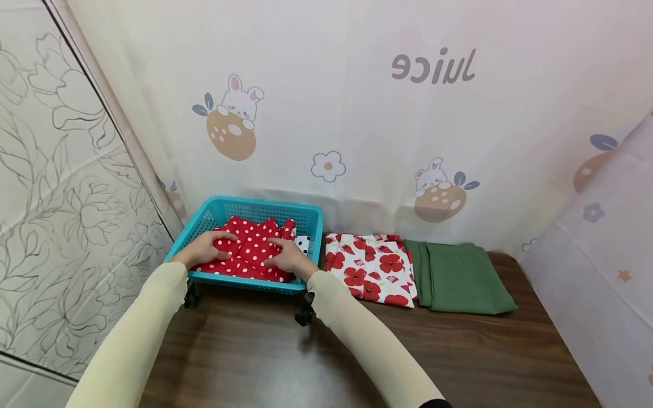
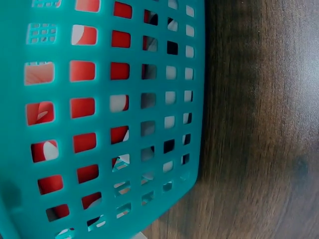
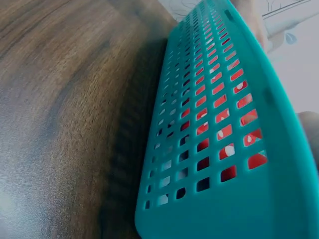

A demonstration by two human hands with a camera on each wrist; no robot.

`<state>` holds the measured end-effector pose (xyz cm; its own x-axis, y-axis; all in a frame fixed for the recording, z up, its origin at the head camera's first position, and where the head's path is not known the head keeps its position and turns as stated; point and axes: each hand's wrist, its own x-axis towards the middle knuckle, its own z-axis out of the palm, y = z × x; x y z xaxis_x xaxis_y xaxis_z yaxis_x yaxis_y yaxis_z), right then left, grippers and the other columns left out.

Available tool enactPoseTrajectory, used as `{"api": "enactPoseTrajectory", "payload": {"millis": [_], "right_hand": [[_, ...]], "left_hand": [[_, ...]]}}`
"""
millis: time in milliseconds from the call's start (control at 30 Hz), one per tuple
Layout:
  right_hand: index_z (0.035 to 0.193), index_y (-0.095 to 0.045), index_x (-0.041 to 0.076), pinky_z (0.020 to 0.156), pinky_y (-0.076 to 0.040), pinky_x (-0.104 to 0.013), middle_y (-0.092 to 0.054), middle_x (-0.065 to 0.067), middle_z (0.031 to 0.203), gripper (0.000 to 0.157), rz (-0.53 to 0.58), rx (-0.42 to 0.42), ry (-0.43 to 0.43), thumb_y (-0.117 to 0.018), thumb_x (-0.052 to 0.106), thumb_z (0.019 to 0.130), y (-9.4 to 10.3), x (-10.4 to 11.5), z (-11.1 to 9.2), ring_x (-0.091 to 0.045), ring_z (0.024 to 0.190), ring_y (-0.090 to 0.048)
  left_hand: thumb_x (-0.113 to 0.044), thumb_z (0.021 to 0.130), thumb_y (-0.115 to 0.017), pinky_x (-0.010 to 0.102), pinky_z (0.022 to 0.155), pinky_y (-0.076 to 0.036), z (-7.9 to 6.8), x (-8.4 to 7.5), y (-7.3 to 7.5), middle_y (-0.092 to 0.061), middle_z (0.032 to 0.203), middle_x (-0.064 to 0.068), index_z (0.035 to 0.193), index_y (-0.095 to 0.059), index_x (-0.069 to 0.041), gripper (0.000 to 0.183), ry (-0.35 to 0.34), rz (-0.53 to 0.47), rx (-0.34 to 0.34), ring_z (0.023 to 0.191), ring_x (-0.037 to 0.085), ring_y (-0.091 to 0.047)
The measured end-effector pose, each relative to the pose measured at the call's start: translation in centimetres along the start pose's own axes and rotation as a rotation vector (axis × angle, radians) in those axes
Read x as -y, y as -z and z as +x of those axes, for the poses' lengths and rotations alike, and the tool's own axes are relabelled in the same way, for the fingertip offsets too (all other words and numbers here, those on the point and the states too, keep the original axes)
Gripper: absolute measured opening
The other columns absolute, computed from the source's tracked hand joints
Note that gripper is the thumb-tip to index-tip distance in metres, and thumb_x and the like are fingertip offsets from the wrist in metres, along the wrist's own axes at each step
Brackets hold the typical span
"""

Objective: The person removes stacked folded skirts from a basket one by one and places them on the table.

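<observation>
A red cloth with white polka dots (image 1: 255, 243) lies bunched in a turquoise plastic basket (image 1: 265, 286). My left hand (image 1: 206, 248) reaches over the basket's left side and rests on the cloth, thumb and fingers spread apart. From the right, my right hand (image 1: 291, 258) touches the same cloth, its thumb and fingers also apart and pointing toward the left hand. Beside the red cloth, a white cloth with black dots (image 1: 303, 243) shows at the basket's right end. Both wrist views look at the basket's perforated wall (image 2: 102, 114), with red showing through the holes.
Right of the basket lies a folded white cloth with red flowers (image 1: 369, 266), then a folded green cloth (image 1: 464, 277). All stand on a dark wooden table (image 1: 245, 351). Printed curtains (image 1: 357, 130) close off the back and sides.
</observation>
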<state>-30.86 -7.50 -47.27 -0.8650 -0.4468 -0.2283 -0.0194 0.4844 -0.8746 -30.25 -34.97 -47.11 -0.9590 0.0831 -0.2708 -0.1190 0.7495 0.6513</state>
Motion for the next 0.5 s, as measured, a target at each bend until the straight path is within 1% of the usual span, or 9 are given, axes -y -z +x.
{"api": "enactPoseTrajectory", "payload": {"millis": [100,167,200,267,367,500], "right_hand": [[0.152,-0.050,0.009,0.089,-0.061,-0.042,-0.055,-0.017,0.145,0.068,-0.084,-0.067,0.002,-0.079,0.012,0.090,-0.4,-0.2,0.1,-0.030,0.126,-0.053],[0.149,-0.053,0.006,0.088,-0.062,-0.043,-0.059,-0.016,0.139,0.066,-0.139,-0.112,-0.014,-0.080,0.010,0.088,-0.6,-0.1,0.2,-0.030,0.123,-0.056],[0.148,-0.053,0.005,0.087,-0.062,-0.044,-0.060,-0.016,0.137,0.066,-0.147,-0.127,-0.024,-0.080,0.009,0.087,-0.7,-0.1,0.2,-0.030,0.121,-0.057],[0.147,-0.054,0.004,0.086,-0.063,-0.045,-0.061,-0.016,0.135,0.067,-0.155,-0.147,-0.037,-0.081,0.007,0.085,-0.7,0.0,0.3,-0.030,0.121,-0.057],[0.146,-0.053,0.006,0.085,-0.063,-0.046,-0.060,-0.015,0.135,0.068,-0.129,-0.169,-0.035,-0.082,0.006,0.084,-0.4,0.3,0.2,-0.029,0.121,-0.057],[0.146,-0.055,0.009,0.084,-0.063,-0.043,-0.057,-0.014,0.138,0.067,-0.113,-0.168,0.010,-0.081,0.008,0.085,0.5,0.9,0.1,-0.028,0.124,-0.054]], "left_hand": [[-0.022,0.085,-0.084,0.045,0.088,-0.061,0.0,0.1,-0.2,-0.032,0.156,0.030,0.148,-0.054,-0.013,0.070,0.003,-0.008,-0.006,0.139,0.052,-0.031],[-0.021,0.086,-0.084,0.045,0.087,-0.062,0.0,0.1,-0.2,-0.032,0.157,0.030,0.149,-0.053,-0.012,0.071,0.013,-0.018,-0.015,0.139,0.052,-0.031],[-0.021,0.086,-0.084,0.044,0.087,-0.062,-0.1,0.1,-0.2,-0.031,0.157,0.030,0.150,-0.051,-0.011,0.073,0.019,-0.019,-0.020,0.140,0.052,-0.031],[-0.022,0.086,-0.084,0.044,0.087,-0.062,-0.3,0.0,-0.2,-0.031,0.158,0.030,0.152,-0.049,-0.011,0.076,0.030,-0.026,-0.032,0.140,0.052,-0.030],[-0.027,0.085,-0.085,0.046,0.088,-0.061,-0.8,-0.3,0.0,-0.031,0.158,0.030,0.153,-0.047,-0.010,0.080,0.029,-0.034,-0.069,0.140,0.052,-0.031],[-0.031,0.084,-0.085,0.050,0.089,-0.061,-1.3,-1.2,0.3,-0.032,0.157,0.031,0.153,-0.048,-0.010,0.081,0.003,-0.024,-0.141,0.139,0.051,-0.032]]}}
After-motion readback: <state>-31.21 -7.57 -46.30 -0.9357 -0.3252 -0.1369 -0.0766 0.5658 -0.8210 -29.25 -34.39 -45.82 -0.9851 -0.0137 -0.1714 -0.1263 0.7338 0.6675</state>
